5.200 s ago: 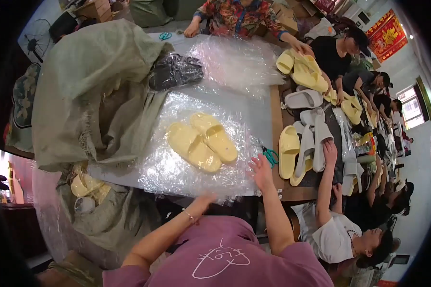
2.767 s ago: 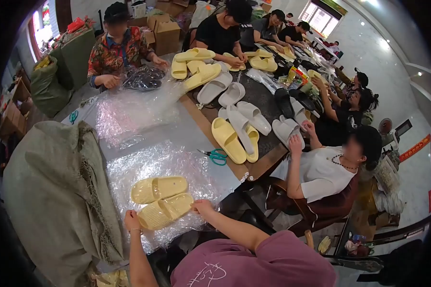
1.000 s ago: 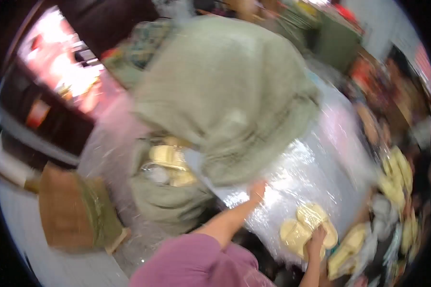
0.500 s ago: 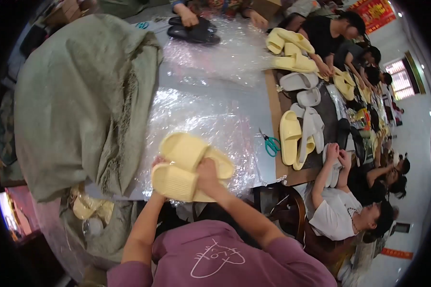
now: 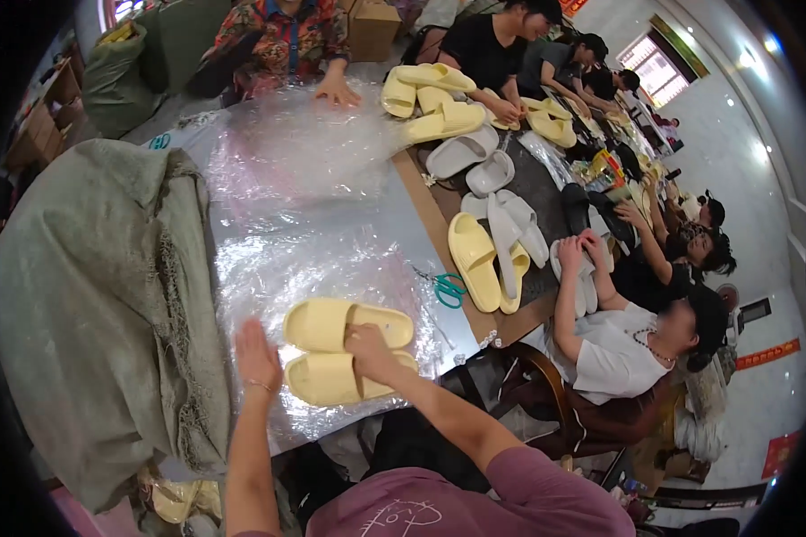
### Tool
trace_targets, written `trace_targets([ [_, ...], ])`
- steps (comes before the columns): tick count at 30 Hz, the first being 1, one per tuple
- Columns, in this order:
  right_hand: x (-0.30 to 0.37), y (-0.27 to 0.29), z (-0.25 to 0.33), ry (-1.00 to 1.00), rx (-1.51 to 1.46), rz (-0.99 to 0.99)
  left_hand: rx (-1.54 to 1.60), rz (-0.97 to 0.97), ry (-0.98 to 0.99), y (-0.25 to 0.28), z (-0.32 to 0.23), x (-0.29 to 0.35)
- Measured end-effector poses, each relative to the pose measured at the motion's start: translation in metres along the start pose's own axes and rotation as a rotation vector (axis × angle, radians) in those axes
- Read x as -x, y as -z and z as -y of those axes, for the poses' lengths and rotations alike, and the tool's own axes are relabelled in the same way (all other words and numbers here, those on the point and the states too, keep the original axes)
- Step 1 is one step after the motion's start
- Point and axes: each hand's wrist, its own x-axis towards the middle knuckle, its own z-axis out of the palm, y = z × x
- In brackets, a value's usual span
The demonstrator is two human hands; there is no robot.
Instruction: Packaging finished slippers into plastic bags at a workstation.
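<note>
A pair of pale yellow slippers (image 5: 317, 324) lies side by side, toes to the left, on shiny clear plastic film (image 5: 282, 251) spread over the table. My right hand (image 5: 371, 353) is closed on the pair where the straps meet; its fingertips are partly hidden between the slippers. Just left of the toes, my left hand (image 5: 256, 354) is held flat with fingers stretched out, holding nothing. Teal-handled scissors (image 5: 450, 291) rest on the table's right side.
A large grey-green sack (image 5: 98, 304) bulks along the left. On the right, more yellow slippers (image 5: 473, 259) and grey slippers (image 5: 514, 234) lie on a dark surface. Across the table a person's hand (image 5: 336, 89) touches the film. A person in white (image 5: 622, 358) sits at right.
The slipper pair has come down from my hands onto the film. My left hand has let go and moved left. Across the table, the black slippers are gone from view.
</note>
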Motion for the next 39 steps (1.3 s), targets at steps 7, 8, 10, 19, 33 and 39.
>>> trace_targets([
  [7, 0.028, 0.019, -0.024, -0.029, -0.249, -0.012, -0.039, -0.062, 0.041, 0.008, 0.021, -0.013],
  [8, 0.030, 0.056, -0.026, -0.045, -0.216, -0.068, 0.012, -0.168, 0.029, 0.014, 0.010, -0.006],
  [10, 0.047, 0.076, -0.044, -0.471, -0.149, -0.325, 0.212, -0.203, -0.018, 0.024, -0.031, 0.012],
  [19, 0.037, 0.044, -0.053, -0.244, 0.025, -0.153, 0.119, 0.261, -0.041, 0.011, -0.119, 0.055],
  [33, 0.016, 0.042, -0.058, -0.383, 0.168, 0.077, 0.103, 0.347, -0.034, 0.017, -0.120, 0.049],
  [39, 0.031, 0.038, -0.057, -0.207, 0.179, -0.036, 0.102, 0.339, -0.036, 0.017, -0.120, 0.052],
])
